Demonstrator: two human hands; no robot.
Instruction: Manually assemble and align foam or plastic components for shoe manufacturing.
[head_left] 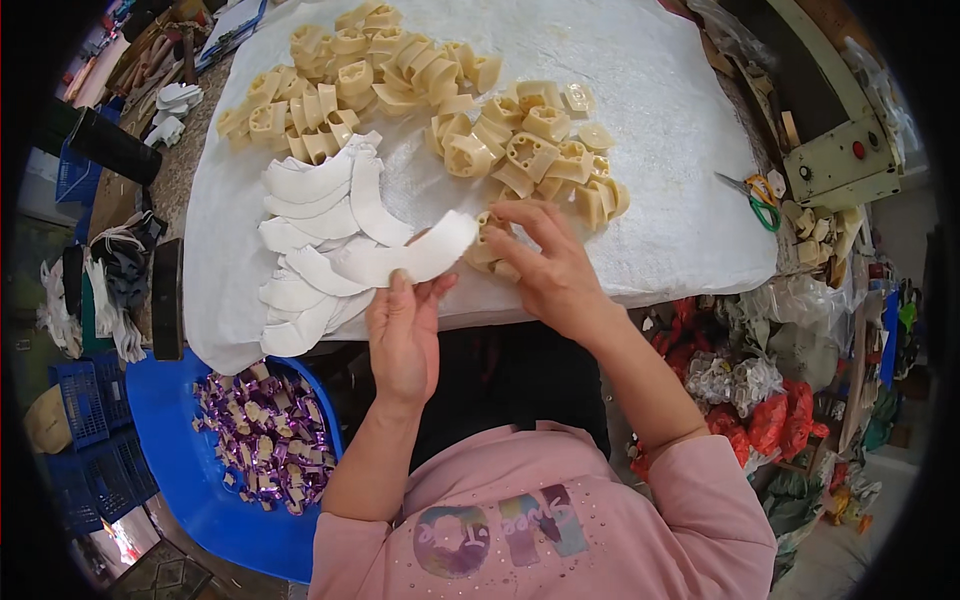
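A curved white strip [425, 255] is pinched at its lower edge between the thumb and fingers of my left hand [402, 325]. Its right end reaches up to a beige plastic shoe heel [482, 255], which my right hand [555, 265] grips with bent fingers. Part of that heel is hidden behind the strip and my fingers. Left of my hands, more curved white strips [305, 235] lie in an overlapping pile. Beyond them, loose beige heels [350, 80] are heaped across the table, with a second cluster of heels [545, 150] just past my right hand.
White sheeting [660, 110] covers the table. Green-handled scissors [762, 205] lie at its right edge, near a pale machine box [845, 160]. At lower left, a blue basin [165, 440] holds many shiny purple-wrapped heels [270, 430]. Red plastic bags [775, 425] sit below on the right.
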